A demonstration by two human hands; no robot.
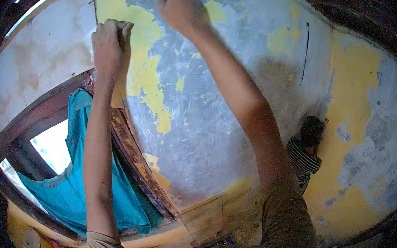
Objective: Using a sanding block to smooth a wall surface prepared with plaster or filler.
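Both of my arms are raised in front of a wall (198, 124) with flaking yellow paint over a grey-blue surface. My left hand (109, 47) is at the upper left near the wall's corner, its fingers curled. Something dark shows by its thumb, too hidden to name. Higher and further right, my right hand (183, 11) is blurred at the picture's top edge, over a patch of peeled paint (143, 0). Its fingertips look pale, and I cannot make out whether they hold anything.
Below my left arm, a teal cloth (124, 202) hangs over a window with a dark wooden frame (37, 104). Another person (303, 158) in a striped top stands by the wall at the right. A dark line (305, 52) runs down the wall above them.
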